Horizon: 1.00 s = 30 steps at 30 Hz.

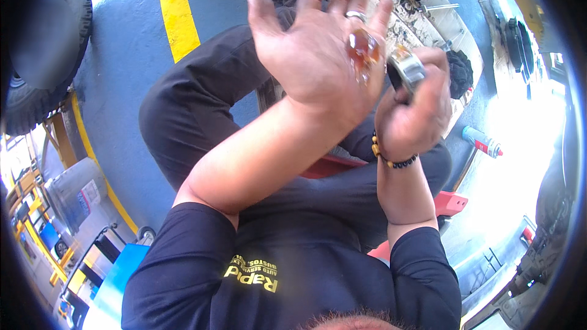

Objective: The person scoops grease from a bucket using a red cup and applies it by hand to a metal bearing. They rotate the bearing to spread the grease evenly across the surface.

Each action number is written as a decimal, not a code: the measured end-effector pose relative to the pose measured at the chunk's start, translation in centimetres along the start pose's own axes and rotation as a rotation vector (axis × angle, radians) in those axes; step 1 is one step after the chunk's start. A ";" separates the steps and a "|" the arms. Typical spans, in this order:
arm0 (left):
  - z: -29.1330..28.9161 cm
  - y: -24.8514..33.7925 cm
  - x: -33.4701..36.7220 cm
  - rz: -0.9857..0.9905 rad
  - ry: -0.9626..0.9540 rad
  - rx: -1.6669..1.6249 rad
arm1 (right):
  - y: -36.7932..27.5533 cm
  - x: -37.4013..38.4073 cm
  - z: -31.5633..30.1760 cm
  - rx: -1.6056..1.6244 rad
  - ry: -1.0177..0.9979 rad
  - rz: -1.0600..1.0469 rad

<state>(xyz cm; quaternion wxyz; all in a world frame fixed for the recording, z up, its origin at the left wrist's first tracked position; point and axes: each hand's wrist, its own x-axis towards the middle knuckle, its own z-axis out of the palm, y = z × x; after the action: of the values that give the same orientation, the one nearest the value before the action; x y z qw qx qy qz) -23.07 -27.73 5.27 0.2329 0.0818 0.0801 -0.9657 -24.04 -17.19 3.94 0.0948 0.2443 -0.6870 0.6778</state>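
Observation:
My left hand (312,61) is held palm up with the fingers spread, and a ring circles one finger. A glossy lump of amber grease (363,47) sits on the palm's edge, on the little-finger side. Close beside it, my right hand (416,116) grips a ring-shaped metal bearing (408,68), its open side tilted toward the grease. Amber grease also shows on the bearing's rim. Blur softens the right fingers, and they hide part of the bearing. A beaded bracelet (391,160) is around my right wrist.
Beyond my hands lies a stained, light-coloured sheet (455,27) with metal tools and black crumpled material (460,73). A spray can (483,142) lies right. A red seat (449,203) is under me. A large tyre (76,30) and grey bin (73,198) stand left.

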 end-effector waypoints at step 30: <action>1.4 0.9 -0.3 -0.241 -0.035 0.008 | -1.2 1.7 -4.3 0.128 -0.585 -0.166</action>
<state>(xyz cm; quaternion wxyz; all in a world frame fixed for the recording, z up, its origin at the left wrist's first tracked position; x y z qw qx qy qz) -22.53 -28.67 6.55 0.1164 0.0555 0.0815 -0.9883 -25.82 -13.26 6.05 -0.0677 0.4897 -0.6188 0.6105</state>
